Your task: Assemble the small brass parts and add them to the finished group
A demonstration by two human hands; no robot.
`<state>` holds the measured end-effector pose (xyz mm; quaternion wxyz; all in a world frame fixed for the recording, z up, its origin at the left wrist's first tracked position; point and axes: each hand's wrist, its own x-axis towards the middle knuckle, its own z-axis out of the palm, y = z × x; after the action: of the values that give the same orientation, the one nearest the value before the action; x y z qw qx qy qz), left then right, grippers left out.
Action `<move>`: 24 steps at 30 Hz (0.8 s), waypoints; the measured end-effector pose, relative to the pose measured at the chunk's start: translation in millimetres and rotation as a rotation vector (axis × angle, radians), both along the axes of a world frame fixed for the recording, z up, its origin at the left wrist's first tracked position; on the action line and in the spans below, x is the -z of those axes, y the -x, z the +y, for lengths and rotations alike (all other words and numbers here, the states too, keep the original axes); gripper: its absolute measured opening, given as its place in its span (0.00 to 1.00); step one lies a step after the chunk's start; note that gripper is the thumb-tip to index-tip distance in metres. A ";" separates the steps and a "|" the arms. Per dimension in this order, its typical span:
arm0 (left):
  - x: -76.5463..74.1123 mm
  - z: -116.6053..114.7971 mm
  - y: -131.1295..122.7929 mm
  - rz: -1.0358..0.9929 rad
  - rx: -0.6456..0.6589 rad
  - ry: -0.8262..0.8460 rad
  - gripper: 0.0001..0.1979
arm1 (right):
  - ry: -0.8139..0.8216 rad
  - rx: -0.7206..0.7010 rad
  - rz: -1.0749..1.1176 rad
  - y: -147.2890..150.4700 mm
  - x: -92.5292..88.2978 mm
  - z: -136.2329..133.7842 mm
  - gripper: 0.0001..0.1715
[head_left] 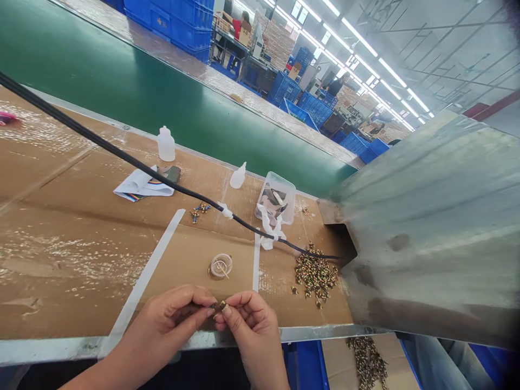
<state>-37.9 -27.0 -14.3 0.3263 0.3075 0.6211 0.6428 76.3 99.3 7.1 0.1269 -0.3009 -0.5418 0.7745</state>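
My left hand [168,319] and my right hand [252,325] meet over the front edge of the cardboard-covered bench. Between the right thumb and fingers is a small black-and-gold piece [223,305]. A tiny bluish piece [213,306] is pinched in the left fingertips, touching or nearly touching the other; its shape is mostly hidden. Just beyond the hands sits a small round clear dish [221,266] with a thin stick in it. A heap of black-and-gold pieces [317,273] lies to the right. A few blue-and-gold pieces [199,211] lie farther back.
A black cable [134,162] crosses above the bench. Behind stand two white squeeze bottles [166,145], a folded cloth [143,185] and a clear plastic tub [287,197]. A metal panel [430,233] rises at right. Beyond runs a green conveyor belt [162,103]. More pieces [368,360] lie lower right.
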 end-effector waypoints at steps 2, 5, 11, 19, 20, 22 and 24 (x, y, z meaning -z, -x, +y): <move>-1.6 0.3 0.0 -0.016 0.008 0.007 0.05 | 0.004 -0.003 -0.004 0.4 -0.9 -0.6 0.19; -1.2 -0.4 0.1 0.015 0.001 0.026 0.05 | -0.010 -0.016 -0.014 1.1 -1.2 -0.7 0.19; 5.6 -3.0 -0.9 0.077 0.030 0.071 0.08 | -0.181 -0.028 -0.055 -2.0 -2.5 0.2 0.19; 7.3 -2.2 0.7 0.208 -0.008 0.076 0.07 | -0.543 -0.057 -0.125 -6.5 -11.4 -1.3 0.10; 6.8 -2.3 0.8 0.217 -0.015 0.073 0.07 | -0.556 -0.059 -0.130 -6.6 -11.5 -1.5 0.10; 6.0 -2.6 1.0 0.221 -0.018 0.064 0.07 | -0.579 -0.058 -0.139 -6.7 -11.0 -1.6 0.09; 5.4 -3.0 1.0 0.221 -0.018 0.062 0.07 | -0.586 -0.059 -0.147 -6.8 -10.3 -1.7 0.09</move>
<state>-38.9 -30.0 -19.7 0.2594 0.3606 0.6758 0.5883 83.1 97.6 17.5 0.1460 -0.2907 -0.7586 0.5645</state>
